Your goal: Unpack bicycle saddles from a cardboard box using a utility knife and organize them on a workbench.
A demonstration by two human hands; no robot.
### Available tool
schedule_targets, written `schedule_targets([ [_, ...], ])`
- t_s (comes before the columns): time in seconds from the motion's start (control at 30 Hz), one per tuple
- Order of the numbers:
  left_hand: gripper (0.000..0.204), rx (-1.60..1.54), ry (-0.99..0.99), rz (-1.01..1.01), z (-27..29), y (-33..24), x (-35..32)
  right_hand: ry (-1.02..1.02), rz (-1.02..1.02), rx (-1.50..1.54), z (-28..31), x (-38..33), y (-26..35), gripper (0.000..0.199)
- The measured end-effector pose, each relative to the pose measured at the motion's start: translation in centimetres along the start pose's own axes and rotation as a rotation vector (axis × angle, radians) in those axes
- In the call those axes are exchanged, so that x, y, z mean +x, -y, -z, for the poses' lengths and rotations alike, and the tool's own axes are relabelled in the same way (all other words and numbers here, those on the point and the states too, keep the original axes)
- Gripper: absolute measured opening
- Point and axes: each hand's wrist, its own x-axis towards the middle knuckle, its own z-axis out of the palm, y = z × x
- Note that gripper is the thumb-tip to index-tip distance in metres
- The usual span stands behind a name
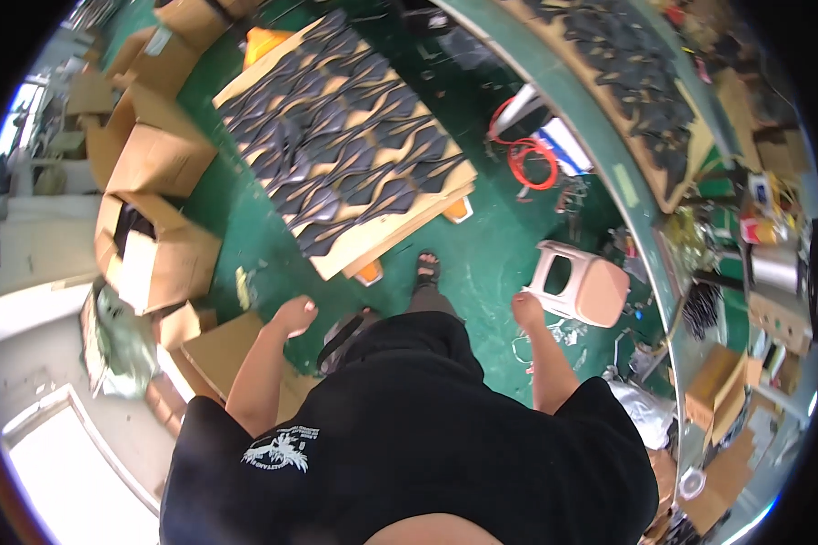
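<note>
Both my arms hang out at my sides, away from any surface. My left hand (295,316) is loosely closed, its fingers curled in, with nothing seen in it. It is nearest to the cardboard boxes and the near corner of a stack of pale wooden boards (334,264). Rows of dark grey, leaf-shaped pieces (373,192) with thin tapered ends lie on the top board. My right hand (525,310) is also curled closed, and nothing shows in it. Just beside it in the picture is a pale pink and white plastic stool (600,289), which it appears not to touch.
Open cardboard boxes (177,259) line the left side. A long green workbench (609,150) curves along the right, bearing another board of dark pieces (627,77). A coiled red hose (532,163) and scraps lie on the green floor between stack and bench. Orange supports (369,271) show under the boards.
</note>
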Motion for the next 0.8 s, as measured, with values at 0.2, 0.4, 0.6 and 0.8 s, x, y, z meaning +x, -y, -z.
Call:
schedule_targets([
  [0.2, 0.028, -0.22, -0.242, 0.108, 6.9, 4.7, 0.4, -0.034, 0.072, 0.149, 0.2, 9.9, 6.3, 0.027],
  [0.4, 0.023, -0.29, -0.284, 0.226, 15.8, 16.5, 5.6, 0.121, -0.044, 0.496, -5.5, 16.4, 15.8, 0.025],
  [0.6, 0.018, -0.656, -0.374, 0.184, 29.7, 23.5, 19.9, 0.088, -0.164, 0.655, -16.5, 19.9, 22.8, 0.027],
  [0.8, 0.031, -0.269, -0.516, 0.233, 43.2, 35.0, 39.0, 0.066, -0.478, 0.83, -28.9, 21.2, 30.6, 0.03],
])
